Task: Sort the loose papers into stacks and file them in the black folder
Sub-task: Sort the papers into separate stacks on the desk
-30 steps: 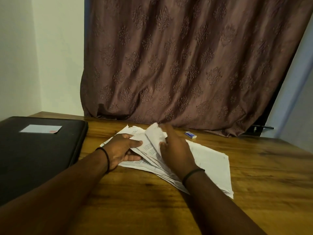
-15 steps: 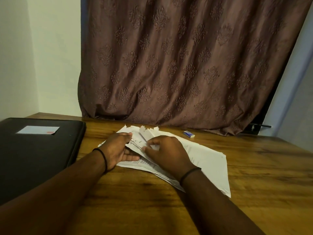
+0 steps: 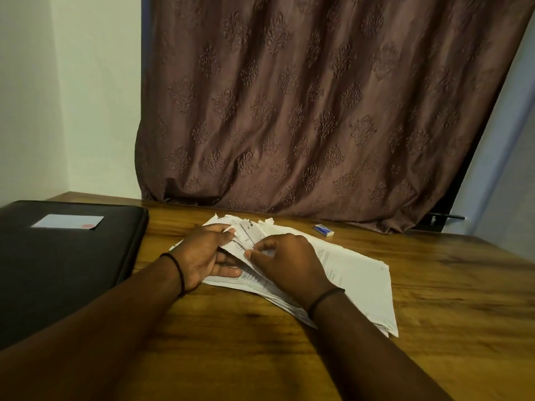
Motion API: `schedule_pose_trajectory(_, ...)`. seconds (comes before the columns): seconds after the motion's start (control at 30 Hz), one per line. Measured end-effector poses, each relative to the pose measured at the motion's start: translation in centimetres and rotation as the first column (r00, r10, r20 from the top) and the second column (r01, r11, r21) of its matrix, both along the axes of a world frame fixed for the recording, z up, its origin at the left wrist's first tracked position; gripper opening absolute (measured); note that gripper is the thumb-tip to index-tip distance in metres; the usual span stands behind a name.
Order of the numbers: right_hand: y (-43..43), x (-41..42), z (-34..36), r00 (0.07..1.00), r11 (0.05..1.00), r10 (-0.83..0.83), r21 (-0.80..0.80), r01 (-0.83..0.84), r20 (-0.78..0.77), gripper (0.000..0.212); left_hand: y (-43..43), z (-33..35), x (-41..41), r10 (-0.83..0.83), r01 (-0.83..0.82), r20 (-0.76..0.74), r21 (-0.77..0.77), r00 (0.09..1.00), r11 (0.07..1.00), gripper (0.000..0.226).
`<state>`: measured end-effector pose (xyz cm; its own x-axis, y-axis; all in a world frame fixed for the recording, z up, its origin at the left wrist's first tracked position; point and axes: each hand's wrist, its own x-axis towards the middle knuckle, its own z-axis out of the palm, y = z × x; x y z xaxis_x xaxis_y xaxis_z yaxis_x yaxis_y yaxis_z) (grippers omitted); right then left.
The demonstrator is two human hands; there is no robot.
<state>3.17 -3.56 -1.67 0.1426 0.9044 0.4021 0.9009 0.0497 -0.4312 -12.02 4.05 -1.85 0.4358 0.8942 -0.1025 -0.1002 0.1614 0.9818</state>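
Note:
A messy pile of white loose papers [image 3: 356, 273] lies spread on the wooden table [image 3: 434, 328], with torn and curled edges at its far end. My left hand [image 3: 202, 256] grips the left side of the pile, fingers over the top sheets and thumb underneath. My right hand [image 3: 286, 261] lies on the pile's middle, its fingertips curled and pinching the edge of a sheet. The black folder [image 3: 58, 264] lies closed at the left, a white label [image 3: 68, 222] on its cover.
A small white and blue eraser [image 3: 323, 229] sits on the table behind the papers. A brown patterned curtain [image 3: 304, 111] hangs along the table's far edge. A pale wall stands at the left. Bare wood shows in front and to the right.
The sheets raised one second ago have been laid down. My right hand came back toward me and curled its fingers on a sheet edge. My left hand kept its hold.

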Motion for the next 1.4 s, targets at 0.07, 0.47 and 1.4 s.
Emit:
schedule_pose_trajectory(0.07,0.1,0.1,-0.1,0.999,1.0,-0.004,0.0,0.004,-0.04,0.033,0.1,0.0,0.0,-0.01,0.01,0.009,-0.004,1.0,1.0,0.022)
schedule_pose_trajectory(0.47,0.2,0.2,-0.4,0.997,1.0,0.005,0.019,-0.004,-0.082,0.032,0.5,-0.3,0.2,-0.034,0.034,-0.003,-0.001,0.999,0.999,0.012)
schedule_pose_trajectory(1.4,-0.7,1.4,1.0,0.909,0.86,-0.298,0.332,0.388,-0.29,0.032,0.8,-0.7,0.3,-0.053,0.052,-0.035,-0.023,0.998,0.998,0.029)
